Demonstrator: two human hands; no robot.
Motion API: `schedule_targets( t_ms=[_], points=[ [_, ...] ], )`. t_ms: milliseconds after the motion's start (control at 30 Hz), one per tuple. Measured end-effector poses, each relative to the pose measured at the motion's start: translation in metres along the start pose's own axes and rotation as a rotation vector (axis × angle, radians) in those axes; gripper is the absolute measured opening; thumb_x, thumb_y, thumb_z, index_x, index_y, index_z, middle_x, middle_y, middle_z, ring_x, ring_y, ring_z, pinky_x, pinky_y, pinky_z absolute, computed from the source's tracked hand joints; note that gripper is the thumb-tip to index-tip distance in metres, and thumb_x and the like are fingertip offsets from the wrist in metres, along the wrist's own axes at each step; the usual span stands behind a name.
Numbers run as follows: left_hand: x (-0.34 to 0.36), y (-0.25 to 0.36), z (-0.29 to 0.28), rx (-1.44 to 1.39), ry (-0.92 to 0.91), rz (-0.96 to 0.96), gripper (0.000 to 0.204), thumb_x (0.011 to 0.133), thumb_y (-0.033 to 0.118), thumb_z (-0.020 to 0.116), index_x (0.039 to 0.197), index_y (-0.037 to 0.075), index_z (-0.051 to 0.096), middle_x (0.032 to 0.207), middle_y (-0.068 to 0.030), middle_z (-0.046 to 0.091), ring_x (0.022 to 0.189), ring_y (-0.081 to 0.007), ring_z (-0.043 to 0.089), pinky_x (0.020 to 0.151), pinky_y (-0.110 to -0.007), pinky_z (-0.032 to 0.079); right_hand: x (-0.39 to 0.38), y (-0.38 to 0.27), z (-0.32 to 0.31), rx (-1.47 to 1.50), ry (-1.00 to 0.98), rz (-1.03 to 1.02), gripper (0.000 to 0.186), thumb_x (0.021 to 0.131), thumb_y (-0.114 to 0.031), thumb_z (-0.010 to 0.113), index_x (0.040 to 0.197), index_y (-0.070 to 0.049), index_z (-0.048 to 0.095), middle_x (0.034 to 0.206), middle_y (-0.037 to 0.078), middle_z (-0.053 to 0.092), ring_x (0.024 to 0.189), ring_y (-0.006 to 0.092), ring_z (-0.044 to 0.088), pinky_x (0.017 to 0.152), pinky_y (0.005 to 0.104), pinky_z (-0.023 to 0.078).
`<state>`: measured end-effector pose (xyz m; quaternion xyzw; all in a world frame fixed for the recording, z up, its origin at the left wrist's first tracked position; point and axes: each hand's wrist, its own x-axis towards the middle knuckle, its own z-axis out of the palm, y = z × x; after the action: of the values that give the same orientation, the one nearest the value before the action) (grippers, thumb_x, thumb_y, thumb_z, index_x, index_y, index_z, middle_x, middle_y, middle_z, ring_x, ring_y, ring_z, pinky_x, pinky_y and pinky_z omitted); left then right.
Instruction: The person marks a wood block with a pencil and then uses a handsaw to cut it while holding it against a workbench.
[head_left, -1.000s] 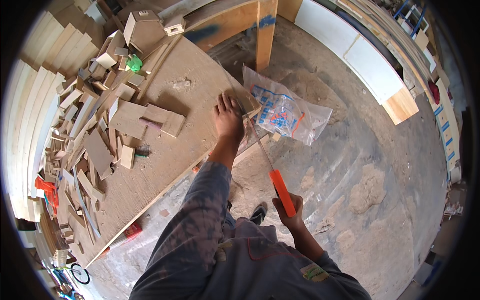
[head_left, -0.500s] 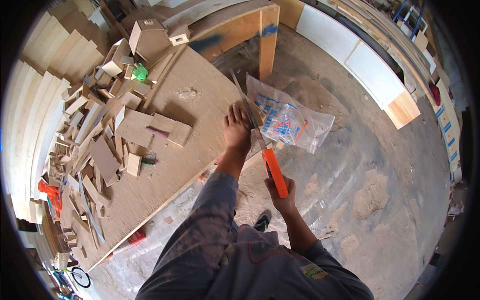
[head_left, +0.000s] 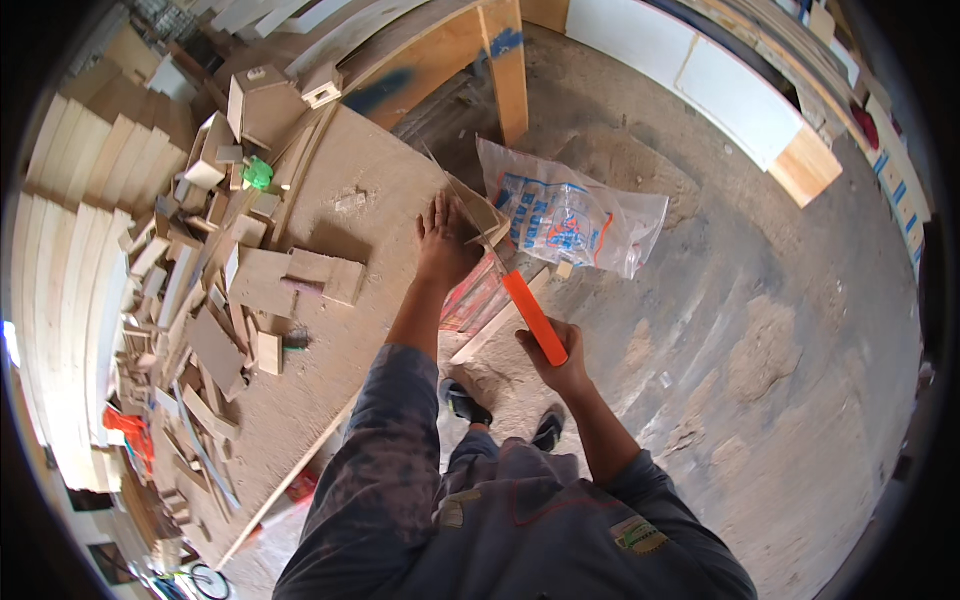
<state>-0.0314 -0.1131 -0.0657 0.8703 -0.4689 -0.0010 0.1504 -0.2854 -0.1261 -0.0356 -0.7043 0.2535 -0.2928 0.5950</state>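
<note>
Handsaw (head_left: pixel 535 318) with a bright orange handle, seen from the head camera, crosses the right-hand corner of a dusty wooden counter (head_left: pixel 385 235), its thin blade slanting up and to the left. The person's right hand (head_left: pixel 572 370) is wrapped around the handle. The left hand (head_left: pixel 447 250) rests palm down on the counter just beside the blade, fingers straight and slightly spread. Past the corner lies a clear plastic bag (head_left: pixel 560 220) with blue and red print. Wood offcuts (head_left: pixel 215 350) crowd the counter's left side, a small green object (head_left: pixel 258 173) among them.
</note>
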Motion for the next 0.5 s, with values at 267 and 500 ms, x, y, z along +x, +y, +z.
schedule_targets(
  t_ms=[267, 500],
  points=[
    [0.016, -0.016, 0.002, -0.627, 0.15, 0.047, 0.037, 0.087, 0.017, 0.052, 0.119, -0.001, 0.058, 0.128, -0.0227, 0.052, 0.124, -0.0343, 0.045, 0.104, -0.046, 0.032, 0.001, -0.002, 0.002, 0.123, 0.021, 0.02, 0.016, 0.082, -0.008, 0.069, 0.075, 0.002, 0.058, 0.056, 0.003, 0.046, 0.054, 0.0075, 0.039, 0.05, 0.0282, 0.036],
    [0.001, 0.004, -0.004, -0.587, 0.44, 0.016, 0.03, 0.089, 0.011, 0.055, 0.115, -0.003, 0.058, 0.117, -0.0218, 0.06, 0.106, -0.0368, 0.058, 0.091, -0.039, 0.046, 0.002, 0.0, -0.005, 0.111, -0.047, 0.118, 0.018, 0.084, -0.017, 0.07, 0.08, 0.0, 0.064, 0.059, 0.005, 0.055, 0.054, 0.0097, 0.049, 0.051, 0.029, 0.041]
  ],
)
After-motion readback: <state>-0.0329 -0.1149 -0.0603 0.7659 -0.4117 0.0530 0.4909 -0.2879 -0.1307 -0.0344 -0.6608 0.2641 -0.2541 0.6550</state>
